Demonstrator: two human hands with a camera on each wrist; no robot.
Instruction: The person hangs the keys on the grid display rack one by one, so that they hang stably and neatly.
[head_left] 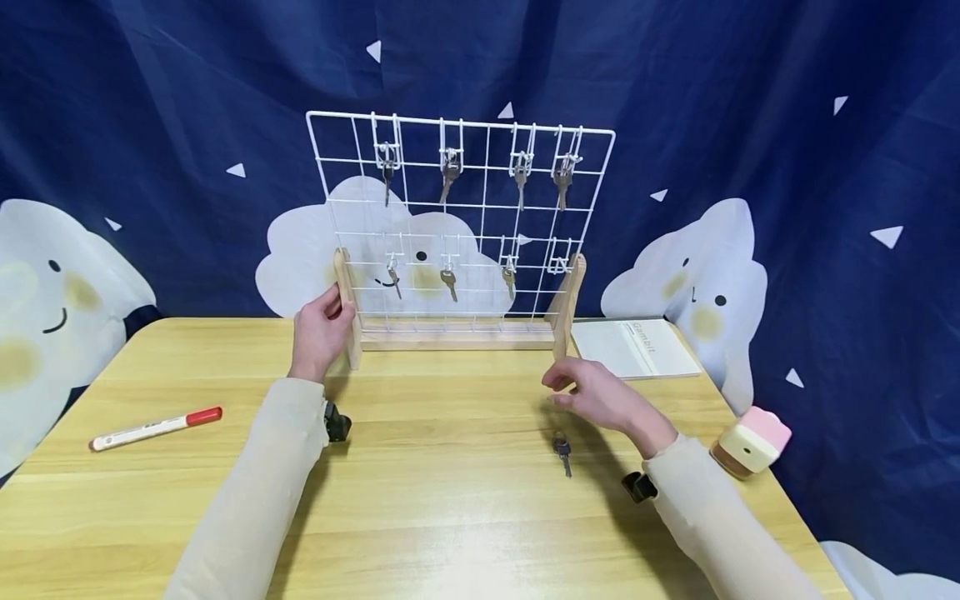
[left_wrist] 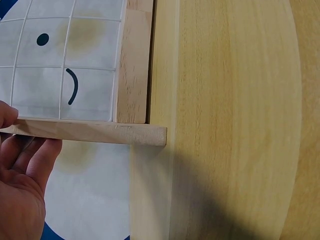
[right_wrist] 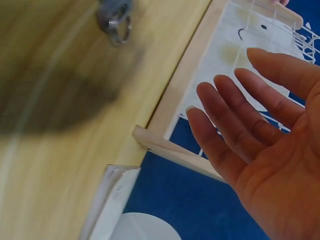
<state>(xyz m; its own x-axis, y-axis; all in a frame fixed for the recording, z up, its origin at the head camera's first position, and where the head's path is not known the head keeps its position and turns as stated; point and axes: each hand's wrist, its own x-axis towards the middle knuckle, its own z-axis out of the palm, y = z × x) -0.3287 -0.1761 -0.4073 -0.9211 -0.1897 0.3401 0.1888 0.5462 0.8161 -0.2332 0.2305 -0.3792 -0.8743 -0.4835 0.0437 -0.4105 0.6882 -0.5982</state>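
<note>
A white wire grid rack (head_left: 483,204) in a wooden stand (head_left: 457,340) carries several keys on its hooks; the lower right hook (head_left: 558,256) holds none. My left hand (head_left: 321,332) pinches the stand's left upright (left_wrist: 95,131), thumb on one side and fingers on the other. Over the table, before the stand's right foot, my right hand (head_left: 600,394) hovers with fingers loosely bent and nothing in them. A loose key (head_left: 562,454) with a metal ring (right_wrist: 119,31) lies on the table below that hand, apart from it.
A red-capped white marker (head_left: 156,429) lies at the left of the wooden table (head_left: 420,517). Behind my right hand is a pale notebook (head_left: 633,348). A pink, cream and brown block-like object (head_left: 752,442) stands near the right edge. A dark blue curtain (head_left: 675,75) hangs behind.
</note>
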